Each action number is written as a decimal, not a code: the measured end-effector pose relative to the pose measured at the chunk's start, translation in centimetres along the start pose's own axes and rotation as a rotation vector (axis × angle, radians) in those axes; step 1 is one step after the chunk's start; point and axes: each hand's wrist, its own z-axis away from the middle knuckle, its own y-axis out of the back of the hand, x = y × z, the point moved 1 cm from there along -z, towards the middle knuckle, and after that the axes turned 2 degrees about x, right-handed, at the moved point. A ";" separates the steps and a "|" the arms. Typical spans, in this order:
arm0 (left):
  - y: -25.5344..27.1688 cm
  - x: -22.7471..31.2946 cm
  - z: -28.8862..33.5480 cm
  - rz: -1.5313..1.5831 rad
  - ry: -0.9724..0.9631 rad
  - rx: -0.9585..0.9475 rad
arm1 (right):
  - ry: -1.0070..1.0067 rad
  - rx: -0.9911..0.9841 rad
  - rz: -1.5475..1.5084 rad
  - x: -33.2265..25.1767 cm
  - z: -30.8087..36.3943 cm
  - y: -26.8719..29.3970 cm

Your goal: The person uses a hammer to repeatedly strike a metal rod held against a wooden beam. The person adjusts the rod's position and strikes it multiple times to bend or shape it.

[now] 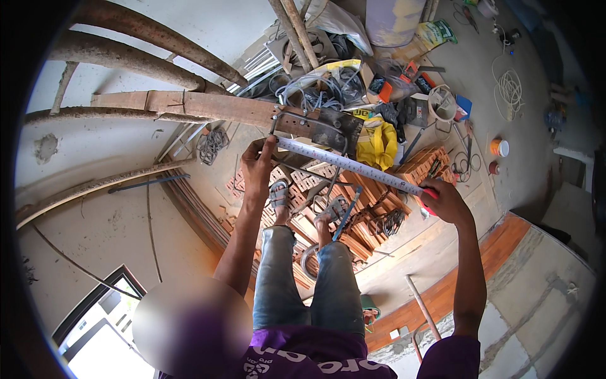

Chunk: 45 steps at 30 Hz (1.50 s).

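A tape measure's white blade (350,165) stretches taut between my two hands, sloping down to the right. At the blade's end, my left hand (256,169) is closed in a pinch, close to a thin bent metal rod (274,124). My right hand (447,203) is wrapped round the red tape measure case (430,193). Just beyond the blade, a wooden plank (218,106) reaches in from the left, with a dark metal plate (327,131) and curved rods at its right end. My left fingertips hide the very tip of the blade.
Below are stacked reddish hollow bricks (372,237) around my sandalled feet (279,194). Rough wooden poles (126,60) cross the upper left. Bags, a yellow sack (379,140), a bucket (442,104) and a coiled cord (508,88) lie on the far floor.
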 end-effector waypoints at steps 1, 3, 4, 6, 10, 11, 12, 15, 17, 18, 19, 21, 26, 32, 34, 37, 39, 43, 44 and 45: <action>0.1 -0.2 -0.2 0.013 0.024 -0.003 | 0.003 -0.002 0.002 0.1 -0.1 -0.1; 0.4 -1.0 -0.6 0.112 0.006 -0.031 | 0.008 -0.002 0.003 0.1 -0.1 -0.2; 0.5 -1.3 -0.7 0.163 -0.003 -0.045 | 0.012 0.000 0.001 0.0 -0.1 -0.2; 0.5 -0.9 -0.4 0.251 0.041 -0.089 | 0.024 0.018 0.010 0.1 -0.1 -0.3; 0.4 -0.5 -0.6 0.117 -0.032 -0.192 | 0.035 0.059 0.027 0.5 0.1 -0.7; 0.4 -0.7 -0.6 0.136 -0.030 -0.185 | 0.031 0.063 0.027 0.5 0.1 -0.7; 0.3 -0.8 -0.7 0.154 -0.030 -0.178 | 0.032 0.070 0.023 0.5 0.1 -0.8; 0.2 -0.8 -0.5 0.162 -0.015 -0.142 | 0.039 0.079 0.027 0.7 -0.1 -1.0; 0.1 -0.8 -0.2 0.154 -0.013 -0.119 | 0.054 0.065 0.046 0.9 -0.3 -0.9; 0.1 -0.7 -0.1 0.146 -0.025 -0.102 | 0.036 0.057 0.035 0.5 -0.4 -0.8; 0.1 -0.5 0.1 0.138 -0.035 -0.086 | 0.016 0.049 0.023 0.3 -0.3 -0.7; 0.2 0.0 0.4 0.098 -0.011 -0.088 | 0.005 0.040 0.008 0.5 -0.4 -0.8; 1.3 -0.3 -0.5 0.247 0.041 -0.148 | 0.001 0.054 -0.041 0.8 -0.6 -1.3; 1.4 -0.3 -0.5 0.194 -0.022 -0.119 | 0.002 0.094 -0.077 1.1 -0.7 -1.8; 1.4 -0.2 -0.3 0.172 -0.056 -0.108 | 0.000 0.087 -0.036 0.3 -0.8 -1.6; 1.6 -0.2 -0.8 0.103 -0.010 -0.201 | 0.009 0.133 -0.085 1.3 -0.8 -2.1; 1.4 -0.3 -0.7 0.150 -0.024 -0.172 | -0.005 0.127 -0.069 1.0 -0.7 -1.9; 0.9 0.1 0.0 0.307 -0.047 -0.047 | -0.009 0.108 -0.089 0.1 -0.9 -2.4; 0.7 0.2 0.2 0.309 -0.072 -0.006 | -0.017 0.116 -0.070 0.2 -1.0 -2.4; 0.7 0.0 0.2 0.294 -0.082 -0.017 | -0.014 0.127 -0.042 0.2 -0.9 -2.4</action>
